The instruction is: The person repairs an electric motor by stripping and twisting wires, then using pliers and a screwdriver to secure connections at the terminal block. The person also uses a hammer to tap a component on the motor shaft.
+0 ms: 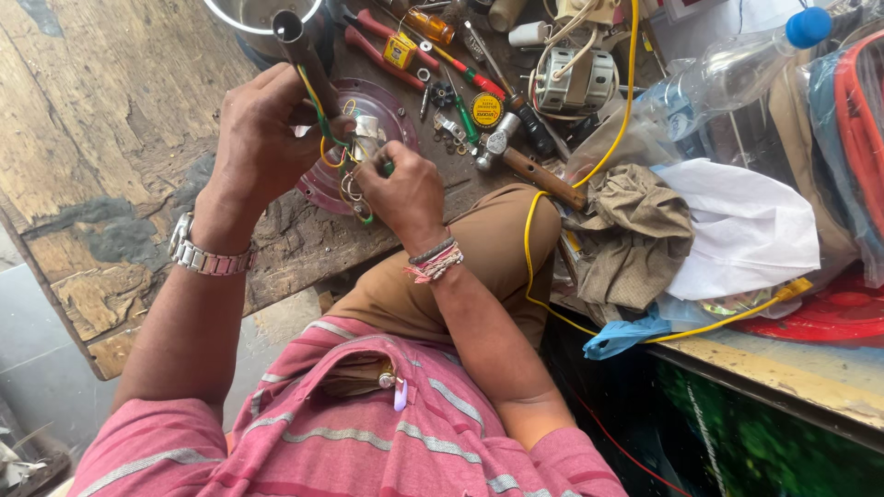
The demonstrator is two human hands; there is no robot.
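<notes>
On the table (110, 138) lie one round purple disc (387, 101), one hammer (529, 166), one pair of red-handled pliers (382, 41), one round yellow tape measure (486, 109), one small electric motor (575, 78), one clear plastic bottle (727, 69) and one yellow cable (626, 92).

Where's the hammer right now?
In the head view the hammer lies on the wooden workbench, just right of the right hand, its handle pointing toward the beige cloth.
</notes>
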